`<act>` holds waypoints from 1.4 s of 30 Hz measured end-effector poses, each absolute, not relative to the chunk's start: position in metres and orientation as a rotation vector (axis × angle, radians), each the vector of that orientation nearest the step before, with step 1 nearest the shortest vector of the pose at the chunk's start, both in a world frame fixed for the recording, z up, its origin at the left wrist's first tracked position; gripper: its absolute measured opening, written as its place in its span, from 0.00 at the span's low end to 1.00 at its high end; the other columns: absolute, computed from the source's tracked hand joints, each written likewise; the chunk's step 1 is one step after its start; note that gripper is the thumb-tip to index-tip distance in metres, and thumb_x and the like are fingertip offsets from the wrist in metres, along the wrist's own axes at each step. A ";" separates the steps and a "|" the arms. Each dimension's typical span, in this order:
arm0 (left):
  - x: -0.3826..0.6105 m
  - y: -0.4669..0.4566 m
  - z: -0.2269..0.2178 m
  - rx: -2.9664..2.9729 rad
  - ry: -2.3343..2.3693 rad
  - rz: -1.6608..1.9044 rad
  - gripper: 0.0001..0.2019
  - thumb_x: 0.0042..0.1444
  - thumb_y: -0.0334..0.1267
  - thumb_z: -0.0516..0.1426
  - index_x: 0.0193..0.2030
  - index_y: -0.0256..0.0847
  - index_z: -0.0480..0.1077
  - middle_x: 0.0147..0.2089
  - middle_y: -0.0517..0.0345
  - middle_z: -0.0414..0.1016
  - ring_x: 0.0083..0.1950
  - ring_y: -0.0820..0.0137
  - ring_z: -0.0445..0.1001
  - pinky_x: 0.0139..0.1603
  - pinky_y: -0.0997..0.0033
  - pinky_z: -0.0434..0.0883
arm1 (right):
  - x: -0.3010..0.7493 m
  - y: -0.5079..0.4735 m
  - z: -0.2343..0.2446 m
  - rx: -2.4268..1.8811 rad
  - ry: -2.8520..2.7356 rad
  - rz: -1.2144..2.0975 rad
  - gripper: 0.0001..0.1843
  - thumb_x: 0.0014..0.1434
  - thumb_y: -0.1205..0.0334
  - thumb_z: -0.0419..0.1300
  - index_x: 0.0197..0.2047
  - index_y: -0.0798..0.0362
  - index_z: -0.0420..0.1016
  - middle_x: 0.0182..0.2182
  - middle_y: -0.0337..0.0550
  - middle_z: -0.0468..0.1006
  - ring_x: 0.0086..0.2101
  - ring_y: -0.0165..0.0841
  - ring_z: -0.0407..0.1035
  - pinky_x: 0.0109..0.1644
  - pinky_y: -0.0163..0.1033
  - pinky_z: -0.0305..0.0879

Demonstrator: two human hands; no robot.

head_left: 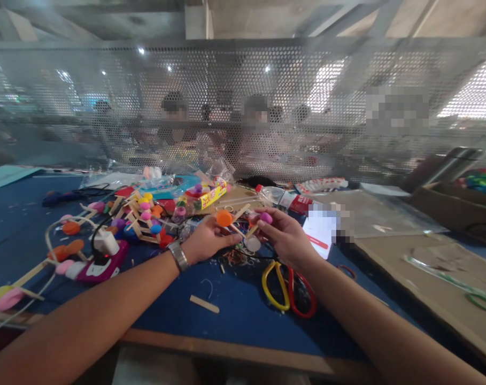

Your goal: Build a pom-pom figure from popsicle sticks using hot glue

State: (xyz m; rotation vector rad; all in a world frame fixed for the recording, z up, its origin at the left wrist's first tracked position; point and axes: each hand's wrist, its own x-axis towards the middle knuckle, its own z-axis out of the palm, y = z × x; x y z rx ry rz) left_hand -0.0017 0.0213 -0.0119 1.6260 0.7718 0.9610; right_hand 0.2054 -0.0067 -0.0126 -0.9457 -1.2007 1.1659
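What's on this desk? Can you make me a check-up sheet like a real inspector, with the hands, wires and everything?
Surface: blue table with small scraps and a loose flat stick.
Things in hand: wooden sticks with an orange blob and a purple blob.
Clutter: a pile of coloured blobs and sticks, a bottle, scissors.
Hands: left hand holds near the orange blob; right hand near the purple one.
Cables: white cable at left; white plug on a purple block.
Surroundings: perforated screen; blurred people behind it.
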 end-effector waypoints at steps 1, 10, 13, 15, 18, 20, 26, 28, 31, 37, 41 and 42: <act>0.000 0.021 -0.014 1.612 0.777 0.938 0.26 0.44 0.47 0.72 0.45 0.37 0.72 0.37 0.56 0.79 0.37 0.67 0.78 0.43 0.64 0.77 | 0.204 -0.007 -0.013 -0.923 -1.186 1.179 0.26 0.46 0.47 0.74 0.46 0.48 0.77 0.33 0.38 0.80 0.27 0.30 0.70 0.32 0.38 0.70; 0.000 0.017 -0.016 1.687 0.848 0.849 0.18 0.52 0.51 0.67 0.39 0.39 0.74 0.34 0.56 0.81 0.36 0.67 0.79 0.38 0.68 0.75 | 0.195 -0.011 -0.016 -0.875 -1.280 1.201 0.27 0.46 0.44 0.75 0.45 0.47 0.77 0.37 0.39 0.79 0.34 0.33 0.74 0.39 0.41 0.75; -0.001 0.018 -0.016 1.730 0.879 0.859 0.18 0.53 0.51 0.66 0.40 0.39 0.75 0.34 0.56 0.81 0.35 0.66 0.79 0.38 0.68 0.75 | 0.198 -0.011 -0.015 -0.934 -1.354 1.108 0.27 0.47 0.44 0.74 0.46 0.47 0.76 0.42 0.42 0.80 0.40 0.37 0.75 0.43 0.43 0.76; -0.002 0.018 -0.014 1.781 0.899 0.856 0.17 0.54 0.51 0.65 0.40 0.39 0.75 0.33 0.56 0.80 0.35 0.65 0.79 0.37 0.68 0.75 | 0.200 -0.011 -0.014 -0.982 -1.406 1.025 0.27 0.48 0.44 0.73 0.47 0.48 0.76 0.43 0.44 0.80 0.42 0.39 0.75 0.46 0.45 0.75; -0.003 0.016 -0.012 1.860 0.914 0.856 0.15 0.56 0.50 0.63 0.39 0.39 0.75 0.33 0.56 0.80 0.35 0.66 0.79 0.39 0.68 0.74 | 0.202 -0.011 -0.013 -1.032 -1.451 0.941 0.25 0.49 0.46 0.73 0.46 0.49 0.77 0.41 0.44 0.81 0.41 0.39 0.76 0.47 0.47 0.75; -0.003 0.016 -0.011 1.897 0.921 0.860 0.14 0.57 0.49 0.62 0.40 0.39 0.75 0.34 0.56 0.80 0.37 0.65 0.79 0.40 0.67 0.75 | 0.203 -0.011 -0.014 -1.053 -1.463 0.921 0.24 0.48 0.47 0.73 0.45 0.49 0.77 0.38 0.43 0.81 0.38 0.39 0.76 0.47 0.47 0.75; -0.004 0.017 -0.013 1.933 0.900 0.879 0.12 0.59 0.48 0.61 0.40 0.40 0.74 0.36 0.56 0.81 0.38 0.64 0.79 0.39 0.67 0.76 | 0.203 -0.013 -0.014 -1.017 -1.470 0.912 0.25 0.49 0.47 0.73 0.46 0.49 0.77 0.37 0.44 0.81 0.38 0.38 0.76 0.45 0.46 0.75; -0.004 0.018 -0.014 1.932 0.889 0.881 0.12 0.59 0.47 0.61 0.40 0.40 0.74 0.36 0.56 0.81 0.38 0.64 0.79 0.38 0.67 0.76 | 0.203 -0.013 -0.014 -1.013 -1.474 0.909 0.25 0.49 0.46 0.73 0.46 0.50 0.77 0.37 0.44 0.81 0.38 0.38 0.76 0.45 0.46 0.75; -0.004 0.018 -0.014 1.946 0.887 0.883 0.11 0.60 0.47 0.60 0.40 0.41 0.74 0.36 0.56 0.81 0.38 0.64 0.79 0.39 0.67 0.76 | 0.204 -0.013 -0.015 -1.033 -1.476 0.888 0.24 0.50 0.45 0.72 0.46 0.50 0.76 0.37 0.45 0.81 0.38 0.38 0.76 0.43 0.46 0.75; -0.004 0.017 -0.013 1.968 0.902 0.877 0.11 0.60 0.47 0.60 0.40 0.40 0.73 0.36 0.56 0.80 0.38 0.64 0.79 0.40 0.67 0.75 | 0.203 -0.013 -0.014 -1.050 -1.426 0.888 0.23 0.49 0.47 0.72 0.44 0.50 0.77 0.36 0.44 0.81 0.36 0.39 0.76 0.42 0.45 0.74; -0.004 0.016 -0.011 1.976 0.916 0.856 0.11 0.60 0.46 0.59 0.40 0.40 0.73 0.36 0.56 0.80 0.38 0.65 0.79 0.40 0.67 0.75 | 0.203 -0.014 -0.011 -1.046 -1.430 0.907 0.23 0.49 0.47 0.73 0.43 0.51 0.78 0.35 0.43 0.81 0.35 0.38 0.75 0.41 0.44 0.73; -0.004 0.016 -0.011 1.978 0.919 0.856 0.11 0.60 0.46 0.59 0.40 0.40 0.73 0.36 0.55 0.80 0.38 0.64 0.79 0.40 0.67 0.75 | 0.203 -0.014 -0.011 -1.043 -1.428 0.915 0.23 0.49 0.47 0.73 0.43 0.51 0.78 0.35 0.43 0.81 0.35 0.38 0.75 0.41 0.44 0.73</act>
